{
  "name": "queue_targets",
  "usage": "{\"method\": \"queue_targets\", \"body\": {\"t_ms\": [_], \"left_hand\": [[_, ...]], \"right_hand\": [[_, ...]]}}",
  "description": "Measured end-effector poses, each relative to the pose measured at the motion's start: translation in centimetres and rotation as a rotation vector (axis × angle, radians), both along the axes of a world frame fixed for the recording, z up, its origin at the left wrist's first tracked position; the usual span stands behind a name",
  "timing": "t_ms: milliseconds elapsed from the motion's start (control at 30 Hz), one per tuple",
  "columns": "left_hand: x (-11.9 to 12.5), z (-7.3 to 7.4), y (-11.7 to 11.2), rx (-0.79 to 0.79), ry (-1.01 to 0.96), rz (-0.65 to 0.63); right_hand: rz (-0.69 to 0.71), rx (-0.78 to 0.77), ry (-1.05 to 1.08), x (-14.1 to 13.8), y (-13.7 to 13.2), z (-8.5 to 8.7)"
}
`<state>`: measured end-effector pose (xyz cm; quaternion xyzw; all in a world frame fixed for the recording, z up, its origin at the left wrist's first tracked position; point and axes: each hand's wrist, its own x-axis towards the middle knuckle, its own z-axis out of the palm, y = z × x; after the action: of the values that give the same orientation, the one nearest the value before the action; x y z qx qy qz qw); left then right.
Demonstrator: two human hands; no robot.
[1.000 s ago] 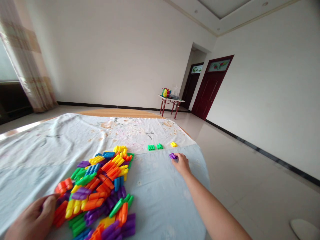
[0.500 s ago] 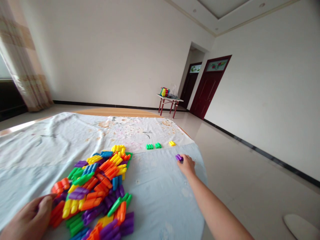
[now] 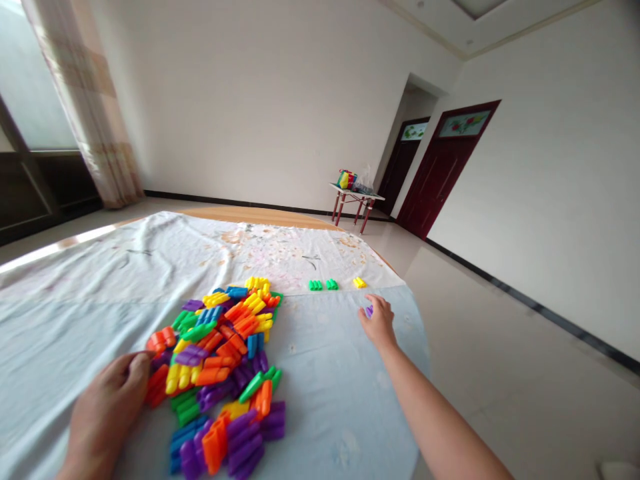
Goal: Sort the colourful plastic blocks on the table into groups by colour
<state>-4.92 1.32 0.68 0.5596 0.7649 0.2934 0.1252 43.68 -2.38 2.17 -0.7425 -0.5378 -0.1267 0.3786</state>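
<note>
On the worktop (image 3: 250,214), right side: purple block (image 3: 369,311) between the right hand (image 3: 380,323)'s fingers, grip unclear.
Left hand (image 3: 111,395): beside the block pile (image 3: 213,375), fingers curled, hold unclear.
Handling: best light, level, clear of the yellow block (image 3: 359,283).

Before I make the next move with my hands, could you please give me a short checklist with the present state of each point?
1. Purple block between the right hand's thumb and fingers: ok.
2. Its grip firm: cannot tell, the fingers hide much of the block.
3. Yellow block apart from the two green blocks: ok.
4. Left hand at the pile's left edge: ok; whether it grips anything, cannot tell.
5. Tablecloth smooth: not ok, folds on the left.
</note>
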Motion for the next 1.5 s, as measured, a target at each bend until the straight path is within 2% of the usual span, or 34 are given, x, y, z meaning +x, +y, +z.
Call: {"method": "queue_targets", "body": {"t_ms": [100,167,267,367,467,733,900,1200,1300,1500], "left_hand": [[1.4,2.4,-1.2,-0.047,-0.066,-0.008],[1.7,2.8,-1.6,-0.039,-0.068,-0.002],[1.7,2.7,-1.7,-0.029,-0.071,0.0],[1.7,2.4,-1.7,-0.005,-0.079,-0.005],[1.9,2.3,-1.7,0.017,-0.084,-0.001],[1.6,2.0,-1.6,0.039,-0.104,-0.005],[1.5,1.8,-1.5,0.054,-0.111,-0.009],[1.8,2.0,-1.7,0.051,-0.119,0.006],[1.9,2.2,-1.7,0.042,-0.113,0.009],[2.2,3.1,-2.1,0.009,-0.108,-0.011]], "right_hand": [[0.324,0.07,0.033,-4.2,0.6,0.7],[0.521,0.02,0.084,-7.7,0.6,0.9],[0.732,-0.104,0.163,-12.7,0.0,0.9],[0.881,-0.199,0.196,-16.0,-0.8,1.0],[0.9,-0.248,0.191,-17.4,-1.1,1.3],[0.784,-0.391,0.242,-19.3,-0.5,0.7],[0.81,-0.459,0.305,-19.2,-0.6,0.5],[0.732,-0.185,0.439,-15.7,-0.2,0.6],[0.778,-0.169,0.376,-15.0,-0.2,0.7],[0.956,-0.369,0.289,-13.8,-0.3,0.3]]}}
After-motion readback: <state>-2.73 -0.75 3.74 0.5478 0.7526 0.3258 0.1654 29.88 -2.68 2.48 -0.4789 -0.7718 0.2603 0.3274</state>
